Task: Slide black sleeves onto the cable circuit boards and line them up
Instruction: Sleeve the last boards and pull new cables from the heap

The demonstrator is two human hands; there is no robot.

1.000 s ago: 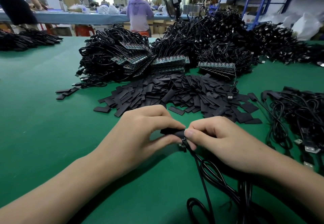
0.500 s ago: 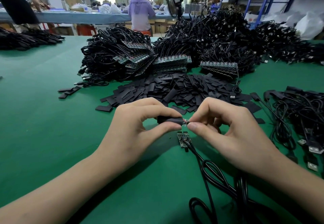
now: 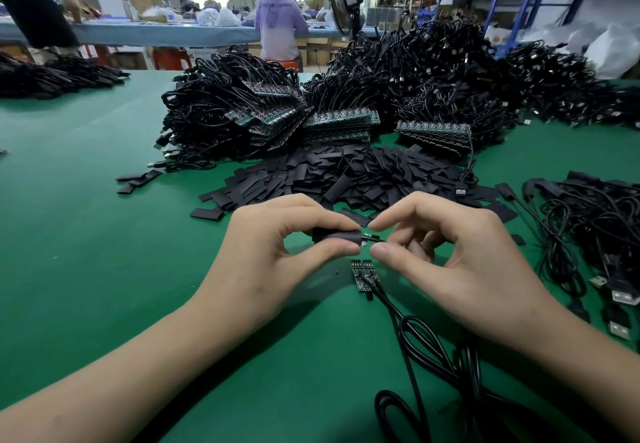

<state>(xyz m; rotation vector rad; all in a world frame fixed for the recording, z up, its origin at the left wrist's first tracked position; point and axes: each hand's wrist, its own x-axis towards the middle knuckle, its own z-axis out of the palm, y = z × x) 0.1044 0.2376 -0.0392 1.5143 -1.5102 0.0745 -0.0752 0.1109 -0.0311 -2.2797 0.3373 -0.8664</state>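
My left hand [image 3: 273,255] pinches a black sleeve [image 3: 337,236] between thumb and forefinger, a little above the green table. My right hand [image 3: 446,262] pinches the wire end of a small circuit board [image 3: 372,237] that pokes out of the sleeve's right end; most of the board is hidden inside. Two bare circuit boards [image 3: 362,274] lie side by side on the table just below the hands, with black cables [image 3: 412,342] running from them toward me.
A heap of loose black sleeves [image 3: 346,179] lies just beyond my hands. Behind it stand piles of cables with stacked boards [image 3: 263,120]. More cables with USB plugs [image 3: 609,234] lie at the right. Other people work at a far bench.
Both hands have lifted off the table and the right hand has pushed a board into the sleeve. Two boards on the table have come into view below them.
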